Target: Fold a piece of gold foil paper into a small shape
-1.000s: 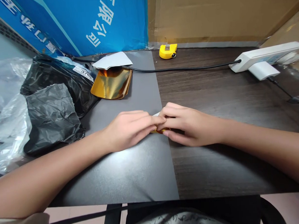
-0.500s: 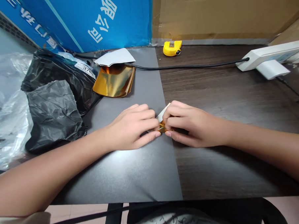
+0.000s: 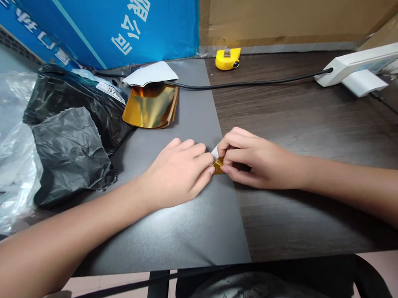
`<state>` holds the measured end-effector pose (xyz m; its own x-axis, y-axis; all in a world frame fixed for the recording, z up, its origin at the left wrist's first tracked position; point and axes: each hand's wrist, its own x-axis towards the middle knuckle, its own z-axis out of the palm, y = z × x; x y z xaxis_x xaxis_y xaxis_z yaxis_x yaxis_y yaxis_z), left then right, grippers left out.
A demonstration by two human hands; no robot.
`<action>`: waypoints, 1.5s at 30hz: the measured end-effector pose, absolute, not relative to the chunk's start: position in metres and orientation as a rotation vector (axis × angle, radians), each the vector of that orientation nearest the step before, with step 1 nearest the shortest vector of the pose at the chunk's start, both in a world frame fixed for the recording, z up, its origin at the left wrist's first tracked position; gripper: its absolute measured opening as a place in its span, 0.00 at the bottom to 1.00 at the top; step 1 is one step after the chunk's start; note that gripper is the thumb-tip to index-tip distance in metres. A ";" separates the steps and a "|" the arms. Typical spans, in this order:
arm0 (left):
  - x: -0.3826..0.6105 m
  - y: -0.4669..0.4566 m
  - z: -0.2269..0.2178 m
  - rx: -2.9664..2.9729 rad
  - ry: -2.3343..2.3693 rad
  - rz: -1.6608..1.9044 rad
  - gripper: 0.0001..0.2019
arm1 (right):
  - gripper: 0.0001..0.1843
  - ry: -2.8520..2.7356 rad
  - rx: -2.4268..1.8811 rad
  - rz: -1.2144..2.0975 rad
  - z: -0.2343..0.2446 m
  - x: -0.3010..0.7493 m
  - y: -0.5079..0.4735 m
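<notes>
Between my two hands lies a small folded piece of gold foil paper [image 3: 218, 166], its pale back showing as a slanted strip above. My left hand [image 3: 183, 171] rests on the grey mat with its fingers curled and pressed on the paper's left side. On the right side, my right hand [image 3: 248, 159] pinches the paper between thumb and fingertips. Much of the paper is hidden under the fingers. Farther back sits a stack of gold foil paper [image 3: 149, 107], with white sheets [image 3: 151, 74] on top of it.
Crumpled black plastic bags [image 3: 70, 141] and clear plastic [image 3: 11, 170] fill the left side. A yellow tape measure [image 3: 227, 60] stands at the back. A black cable [image 3: 255, 82] runs to a white power strip [image 3: 357, 67]. Blue [image 3: 121, 25] and brown [image 3: 279, 18] boxes line the back.
My right hand has lifted slightly and its grip has loosened a little, uncovering more gold surface between the hands. My left hand still presses the paper. The camera view has shifted slightly.
</notes>
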<state>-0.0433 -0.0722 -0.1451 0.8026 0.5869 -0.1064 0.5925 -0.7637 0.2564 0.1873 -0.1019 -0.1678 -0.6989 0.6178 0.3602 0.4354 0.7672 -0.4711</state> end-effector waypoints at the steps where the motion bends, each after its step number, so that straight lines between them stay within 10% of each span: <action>1: -0.042 -0.073 -0.144 2.665 0.946 -0.047 0.20 | 0.12 -2.438 -0.809 0.483 -0.168 0.187 -0.103; 45: -0.039 -0.073 -0.133 2.321 1.203 -0.173 0.18 | 0.07 -2.520 -0.751 0.259 -0.175 0.191 -0.106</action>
<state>-0.0388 -0.0734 -0.1325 0.5981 0.7268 -0.3377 0.7925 -0.4735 0.3844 0.1906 -0.1058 -0.1746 -0.7265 0.5557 0.4042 0.4618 0.8304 -0.3117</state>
